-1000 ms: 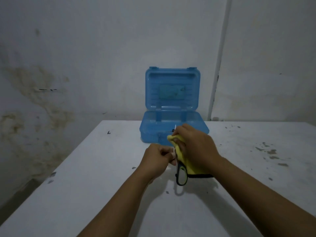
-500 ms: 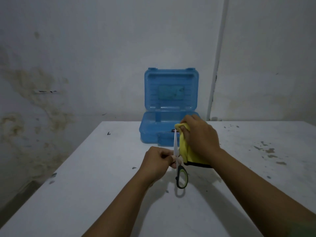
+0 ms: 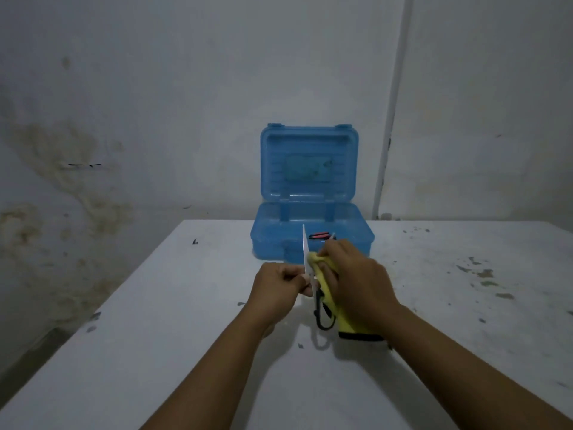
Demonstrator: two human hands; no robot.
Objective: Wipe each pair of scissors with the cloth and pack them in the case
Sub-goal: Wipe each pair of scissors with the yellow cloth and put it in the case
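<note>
Pinching the scissors [image 3: 311, 274] near the pivot, the left hand [image 3: 277, 285] forms a closed grip that holds them above the desk [image 3: 155, 321], blades up, one blade tip bare. To its right, the right hand [image 3: 356, 283] is closed on the yellow cloth [image 3: 322, 276], pressed against the blades; the black handle loop [image 3: 324, 319] hangs below. Judged stiff, light and sharp-edged, the scissors are best held at pivot or handles. The cloth is soft and folds round steel. Beyond, the blue case [image 3: 310, 240] stands open on the desk; something red and dark lies inside, probably another pair.
</note>
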